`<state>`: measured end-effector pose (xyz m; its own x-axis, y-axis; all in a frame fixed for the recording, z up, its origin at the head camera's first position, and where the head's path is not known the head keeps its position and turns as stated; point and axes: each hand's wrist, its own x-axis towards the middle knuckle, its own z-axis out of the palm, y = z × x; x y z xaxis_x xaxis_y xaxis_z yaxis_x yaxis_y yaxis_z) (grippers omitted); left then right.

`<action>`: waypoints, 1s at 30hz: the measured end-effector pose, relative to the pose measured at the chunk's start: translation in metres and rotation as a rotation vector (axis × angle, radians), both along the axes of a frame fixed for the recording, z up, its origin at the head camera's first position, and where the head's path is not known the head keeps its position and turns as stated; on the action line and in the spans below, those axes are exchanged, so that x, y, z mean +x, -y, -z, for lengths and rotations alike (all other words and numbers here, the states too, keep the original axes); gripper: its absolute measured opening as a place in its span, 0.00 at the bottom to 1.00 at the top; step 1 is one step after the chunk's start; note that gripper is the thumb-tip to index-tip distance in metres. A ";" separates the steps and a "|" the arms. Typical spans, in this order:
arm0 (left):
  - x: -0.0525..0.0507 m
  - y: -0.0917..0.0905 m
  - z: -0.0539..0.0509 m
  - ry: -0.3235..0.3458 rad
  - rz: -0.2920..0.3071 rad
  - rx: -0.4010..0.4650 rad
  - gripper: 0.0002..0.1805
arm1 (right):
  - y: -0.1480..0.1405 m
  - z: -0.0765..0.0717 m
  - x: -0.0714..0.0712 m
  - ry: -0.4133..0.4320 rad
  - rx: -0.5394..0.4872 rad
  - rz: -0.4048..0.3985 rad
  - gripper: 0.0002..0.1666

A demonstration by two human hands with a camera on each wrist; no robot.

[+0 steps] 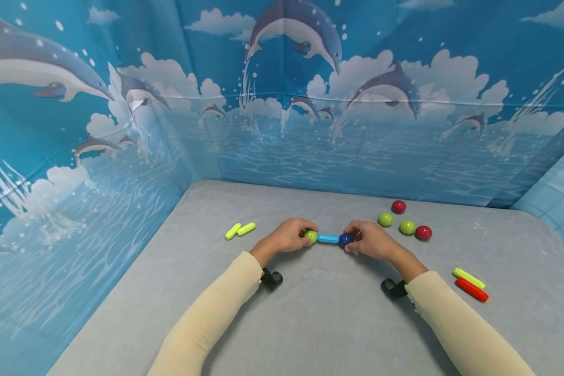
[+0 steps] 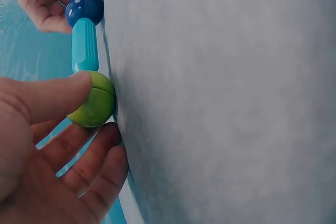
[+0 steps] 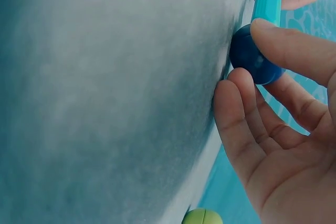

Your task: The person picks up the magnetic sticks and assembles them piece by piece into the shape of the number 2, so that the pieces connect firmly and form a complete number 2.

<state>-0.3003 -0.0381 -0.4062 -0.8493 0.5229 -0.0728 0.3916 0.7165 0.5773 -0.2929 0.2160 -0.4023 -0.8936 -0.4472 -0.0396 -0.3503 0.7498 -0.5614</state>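
Note:
A light-blue ribbed rod lies level between a green ball and a dark blue ball, touching one at each end. My left hand pinches the green ball between thumb and fingers. On the other side, my right hand pinches the dark blue ball, its thumb on the ball near the rod. Both balls are at the grey surface. The left wrist view shows the lower fingers of the left hand spread below the green ball.
Right of the hands sit two red balls and two green balls. A yellow rod and a red rod lie near the right forearm. Two short yellow rods lie at left. A dolphin-print curtain borders the grey table.

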 end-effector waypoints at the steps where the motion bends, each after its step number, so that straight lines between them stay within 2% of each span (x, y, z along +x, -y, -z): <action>1: 0.000 0.000 0.000 0.005 -0.002 0.002 0.21 | 0.000 0.000 0.000 0.000 -0.001 -0.001 0.18; 8: 0.001 -0.002 0.000 0.057 -0.012 0.034 0.21 | -0.002 0.003 0.001 0.013 -0.006 0.008 0.17; 16: -0.004 -0.009 -0.001 0.035 -0.044 0.023 0.16 | -0.002 0.000 -0.001 0.018 -0.007 0.011 0.17; 23: -0.008 -0.029 -0.003 0.024 -0.020 0.023 0.20 | 0.000 -0.003 0.000 0.018 -0.011 0.001 0.19; 30: -0.012 -0.049 0.003 0.034 0.010 0.060 0.16 | 0.001 -0.001 0.000 0.010 -0.009 -0.010 0.19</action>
<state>-0.3123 0.0112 -0.4091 -0.8416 0.5355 -0.0704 0.3776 0.6766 0.6321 -0.2926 0.2146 -0.4010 -0.8886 -0.4565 -0.0450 -0.3519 0.7414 -0.5714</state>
